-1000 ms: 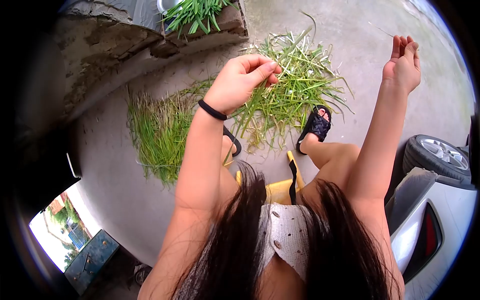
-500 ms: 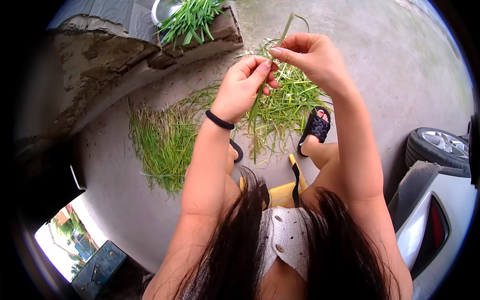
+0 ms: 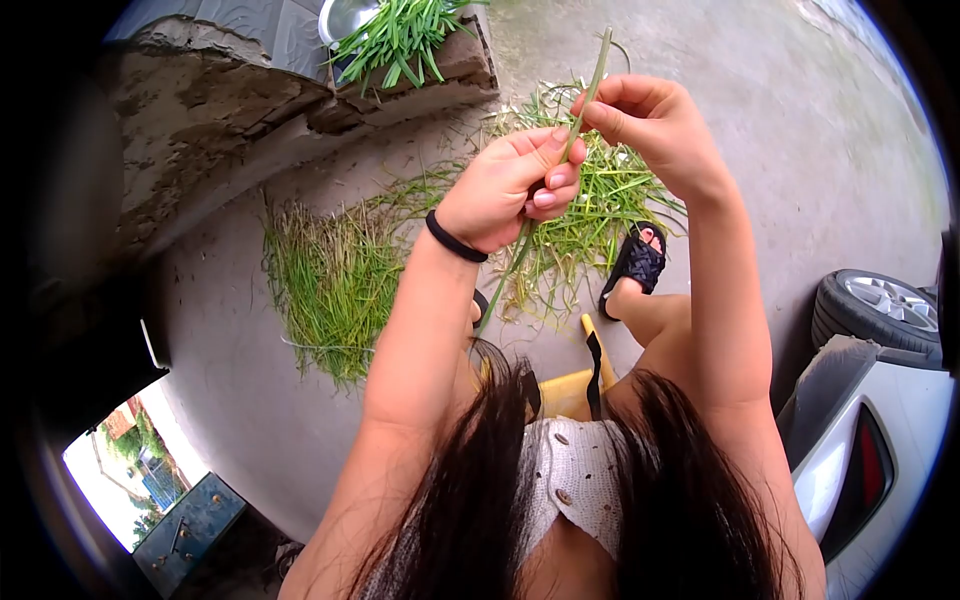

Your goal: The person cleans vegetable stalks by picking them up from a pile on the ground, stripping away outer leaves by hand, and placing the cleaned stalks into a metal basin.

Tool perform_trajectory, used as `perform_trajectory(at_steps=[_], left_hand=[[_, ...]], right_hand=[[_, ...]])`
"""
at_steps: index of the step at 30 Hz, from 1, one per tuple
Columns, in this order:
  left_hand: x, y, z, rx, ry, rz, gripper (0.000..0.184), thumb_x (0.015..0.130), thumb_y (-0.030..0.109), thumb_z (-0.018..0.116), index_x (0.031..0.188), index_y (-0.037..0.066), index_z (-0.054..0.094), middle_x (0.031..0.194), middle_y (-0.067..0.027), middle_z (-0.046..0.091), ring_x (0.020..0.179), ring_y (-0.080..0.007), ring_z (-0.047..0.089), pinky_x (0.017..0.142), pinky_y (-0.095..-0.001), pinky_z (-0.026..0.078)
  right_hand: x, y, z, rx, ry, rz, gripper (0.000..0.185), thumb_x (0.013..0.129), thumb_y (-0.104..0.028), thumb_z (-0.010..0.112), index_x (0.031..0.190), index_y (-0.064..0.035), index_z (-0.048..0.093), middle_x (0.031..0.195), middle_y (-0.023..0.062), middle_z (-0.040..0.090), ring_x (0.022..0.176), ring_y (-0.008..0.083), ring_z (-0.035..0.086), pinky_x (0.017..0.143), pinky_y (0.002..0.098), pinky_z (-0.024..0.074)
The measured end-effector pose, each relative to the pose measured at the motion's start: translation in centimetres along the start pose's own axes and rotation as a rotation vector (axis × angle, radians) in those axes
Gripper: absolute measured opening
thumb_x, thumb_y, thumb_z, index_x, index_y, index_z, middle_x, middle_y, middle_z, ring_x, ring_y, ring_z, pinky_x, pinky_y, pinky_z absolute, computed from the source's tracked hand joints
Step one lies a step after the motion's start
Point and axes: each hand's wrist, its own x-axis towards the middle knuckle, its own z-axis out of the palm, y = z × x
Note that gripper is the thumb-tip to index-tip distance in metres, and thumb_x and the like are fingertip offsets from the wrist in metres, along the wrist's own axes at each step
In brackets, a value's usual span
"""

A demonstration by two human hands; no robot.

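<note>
My left hand (image 3: 515, 188), with a black band at the wrist, is closed round a long green stalk (image 3: 597, 80) that sticks up above the fingers and hangs down below them. Beside its upper part, my right hand (image 3: 645, 125) pinches at the stalk with thumb and forefinger. Under both hands a loose heap of green and pale leaves (image 3: 610, 190) lies on the concrete floor. To the left of it is a flatter pile of green stalks with brownish ends (image 3: 335, 285).
Trimmed green leaves (image 3: 400, 40) lie by a metal bowl (image 3: 345, 18) on a brick ledge (image 3: 440, 85). A yellow stool (image 3: 567, 393) is between my legs. At the right are a wheel (image 3: 885, 305) and a silver car (image 3: 900, 470); a dark box (image 3: 190, 530) stands lower left.
My right hand has come in from the far right to the stalk beside my left hand. Both hands have since shifted slightly right, and the stalk now stands more upright.
</note>
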Motion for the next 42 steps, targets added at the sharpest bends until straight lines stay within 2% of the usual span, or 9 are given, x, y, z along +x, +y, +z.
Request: perform_trajectory(at_steps=[7, 10, 15, 19, 22, 31, 34, 40, 42], left_hand=[[-0.3, 0.5, 0.2, -0.117, -0.09, 0.012, 0.019, 0.096, 0.02, 0.037, 0.094, 0.005, 0.05, 0.057, 0.0077, 0.034, 0.044, -0.0002, 0.029, 0.038, -0.0154, 0.02], [-0.5, 0.7, 0.1, -0.076, -0.058, -0.015, 0.021, 0.096, 0.022, 0.037, 0.095, 0.005, 0.05, 0.056, 0.0077, 0.033, 0.043, -0.0005, 0.028, 0.038, -0.0156, 0.02], [-0.6, 0.6, 0.2, 0.003, -0.054, -0.075, 0.028, 0.096, 0.029, 0.037, 0.094, 0.004, 0.05, 0.055, 0.0072, 0.033, 0.044, -0.0017, 0.028, 0.039, -0.0166, 0.021], [-0.4, 0.3, 0.0, 0.036, -0.011, -0.05, 0.031, 0.095, 0.033, 0.038, 0.093, 0.005, 0.05, 0.059, 0.0063, 0.035, 0.046, -0.0027, 0.03, 0.041, -0.0178, 0.022], [-0.1, 0.2, -0.4, 0.108, 0.089, 0.014, 0.025, 0.095, 0.028, 0.042, 0.096, 0.004, 0.051, 0.066, 0.0041, 0.043, 0.053, -0.0036, 0.038, 0.045, -0.0171, 0.028], [0.4, -0.8, -1.4, 0.147, 0.199, 0.229, 0.028, 0.087, 0.003, 0.053, 0.114, -0.001, 0.049, 0.103, -0.0097, 0.057, 0.094, -0.0173, 0.058, 0.08, -0.0272, 0.049], [0.5, -0.8, -1.2, 0.157, 0.177, 0.27, 0.029, 0.086, 0.002, 0.053, 0.114, -0.001, 0.049, 0.105, -0.0103, 0.057, 0.097, -0.0181, 0.057, 0.082, -0.0282, 0.049], [0.5, -0.7, -1.1, 0.167, 0.22, 0.315, 0.028, 0.085, 0.001, 0.055, 0.112, -0.001, 0.05, 0.103, -0.0123, 0.058, 0.094, -0.0192, 0.059, 0.082, -0.0283, 0.05], [0.5, -0.6, -1.3, 0.161, 0.262, 0.328, 0.027, 0.085, 0.002, 0.055, 0.111, -0.001, 0.05, 0.102, -0.0124, 0.058, 0.093, -0.0188, 0.059, 0.082, -0.0275, 0.05]], right_hand=[[0.4, 0.8, -0.2, 0.044, 0.078, -0.112, 0.019, 0.081, -0.016, 0.065, 0.086, 0.0019, 0.064, 0.075, 0.0002, 0.063, 0.07, 0.0057, 0.055, 0.062, 0.0201, 0.0434], [0.8, 1.4, -1.2, -0.244, 0.383, -0.177, 0.021, 0.081, -0.017, 0.065, 0.087, 0.003, 0.063, 0.075, 0.0012, 0.063, 0.068, 0.0066, 0.055, 0.062, 0.0203, 0.0437], [0.9, 1.0, -4.3, -0.108, 0.734, -0.175, 0.018, 0.079, -0.016, 0.067, 0.088, -0.0005, 0.065, 0.075, 0.0052, 0.065, 0.07, 0.0091, 0.06, 0.06, 0.0206, 0.0449], [-0.3, 0.0, -4.8, -0.598, 0.577, 0.028, 0.018, 0.077, -0.011, 0.066, 0.092, -0.0009, 0.065, 0.083, 0.0095, 0.067, 0.073, 0.0134, 0.063, 0.065, 0.0237, 0.0471], [-0.8, 1.2, -3.8, -0.844, 0.425, -0.075, 0.019, 0.077, -0.006, 0.062, 0.095, -0.0028, 0.064, 0.085, 0.0121, 0.067, 0.075, 0.0209, 0.064, 0.068, 0.0298, 0.0489], [-1.0, -0.7, -1.4, -0.889, 0.267, 0.169, 0.016, 0.076, -0.016, 0.064, 0.079, -0.0002, 0.064, 0.061, 0.0134, 0.059, 0.054, 0.0252, 0.056, 0.057, 0.0356, 0.0447], [-0.9, 1.5, -1.4, -0.951, 0.359, -0.136, 0.016, 0.076, -0.016, 0.064, 0.077, -0.0003, 0.064, 0.063, 0.0135, 0.06, 0.058, 0.0268, 0.057, 0.058, 0.036, 0.0451], [-0.7, -0.3, -0.4, -0.903, 0.161, 0.293, 0.014, 0.079, -0.013, 0.058, 0.081, 0.0006, 0.063, 0.071, 0.0161, 0.062, 0.067, 0.0283, 0.06, 0.064, 0.0366, 0.0469], [-0.6, 0.4, -0.5, -0.909, 0.155, 0.15, 0.016, 0.08, -0.013, 0.056, 0.085, 0.0006, 0.063, 0.074, 0.0162, 0.063, 0.07, 0.0284, 0.061, 0.065, 0.0359, 0.0472]])
